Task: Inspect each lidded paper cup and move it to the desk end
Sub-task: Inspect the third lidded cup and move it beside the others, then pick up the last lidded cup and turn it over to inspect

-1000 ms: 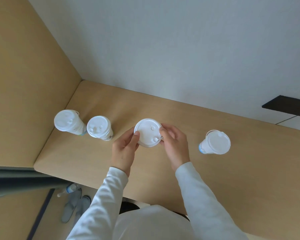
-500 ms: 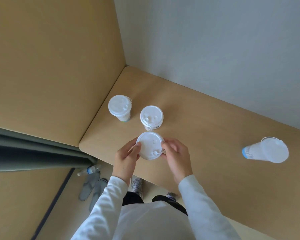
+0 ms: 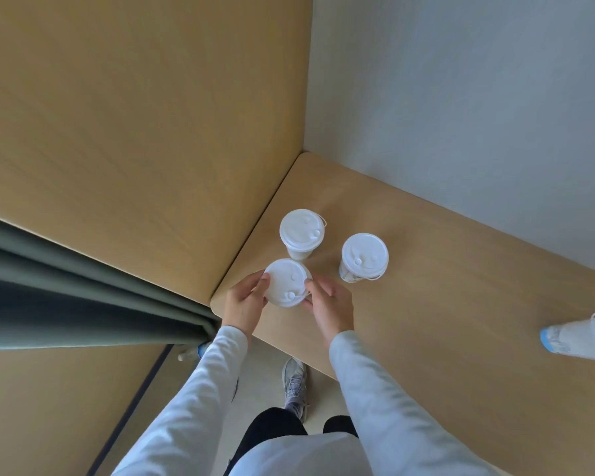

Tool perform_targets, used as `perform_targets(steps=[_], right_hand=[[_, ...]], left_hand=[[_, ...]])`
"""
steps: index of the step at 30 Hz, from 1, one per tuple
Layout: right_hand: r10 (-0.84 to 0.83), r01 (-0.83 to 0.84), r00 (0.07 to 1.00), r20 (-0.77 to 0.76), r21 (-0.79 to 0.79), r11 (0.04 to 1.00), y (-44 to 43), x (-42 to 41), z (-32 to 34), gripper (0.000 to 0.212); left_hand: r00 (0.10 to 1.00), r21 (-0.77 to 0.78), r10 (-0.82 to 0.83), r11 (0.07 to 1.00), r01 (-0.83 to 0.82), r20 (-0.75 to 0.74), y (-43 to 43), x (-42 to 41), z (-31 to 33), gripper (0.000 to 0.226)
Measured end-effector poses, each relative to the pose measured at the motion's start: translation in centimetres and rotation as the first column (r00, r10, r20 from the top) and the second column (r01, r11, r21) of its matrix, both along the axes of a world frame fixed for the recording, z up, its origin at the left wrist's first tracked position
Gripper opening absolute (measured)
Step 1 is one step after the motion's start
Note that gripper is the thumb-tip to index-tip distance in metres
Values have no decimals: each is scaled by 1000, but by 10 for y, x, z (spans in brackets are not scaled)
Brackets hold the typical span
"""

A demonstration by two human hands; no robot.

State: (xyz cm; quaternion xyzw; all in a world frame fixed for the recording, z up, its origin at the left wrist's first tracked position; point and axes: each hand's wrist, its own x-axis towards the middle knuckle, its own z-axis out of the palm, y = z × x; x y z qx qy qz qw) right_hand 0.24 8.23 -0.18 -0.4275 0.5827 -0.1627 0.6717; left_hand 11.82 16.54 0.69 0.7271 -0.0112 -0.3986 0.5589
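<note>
I hold a white lidded paper cup (image 3: 287, 281) between both hands near the left end of the wooden desk (image 3: 426, 304). My left hand (image 3: 244, 302) grips its left side and my right hand (image 3: 330, 304) its right side; only the lid shows from above. Two more lidded cups stand close behind it: one (image 3: 302, 231) near the desk's left edge, the other (image 3: 364, 256) to its right. A fourth cup (image 3: 579, 338) stands apart at the frame's right edge, partly cut off.
A wooden side panel (image 3: 152, 132) closes off the desk's left end and a pale wall (image 3: 461, 97) runs behind it. A dark curtain (image 3: 66, 297) hangs at the left. Below the desk edge I see the floor, a shoe (image 3: 294, 383) and a bottle (image 3: 194, 350).
Both hands have carried the cup leftward along the desk to just in front of the two standing cups. The view has swung left, pushing the fourth cup to the right edge.
</note>
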Motion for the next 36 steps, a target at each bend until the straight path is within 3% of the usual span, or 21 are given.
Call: perform_targets(steps=[17, 22, 24, 27, 30, 36], right_hand=[[87, -93, 990, -114, -46, 995, 1, 6, 5, 18], [164, -190, 966, -199, -121, 974, 1, 4, 15, 5], [203, -238, 953, -225, -143, 961, -1, 0, 18, 23], [259, -327, 921, -290, -219, 919, -3, -8, 23, 41], [263, -421, 882, -390, -404, 813, -10, -22, 32, 39], [30, -413, 871, -491, -698, 585, -39, -78, 53, 46]], left_hand=[[986, 42, -117, 993, 113, 117, 1, 10, -4, 16], [948, 195, -226, 964, 184, 223, 0, 8, 7, 35], [918, 249, -287, 943, 221, 275, 1, 11, 6, 42], [800, 353, -414, 895, 272, 435, 2, 16, 5, 57], [613, 368, -480, 876, 311, 627, -8, 8, 16, 67], [206, 272, -419, 821, 501, 884, -71, -48, 33, 43]])
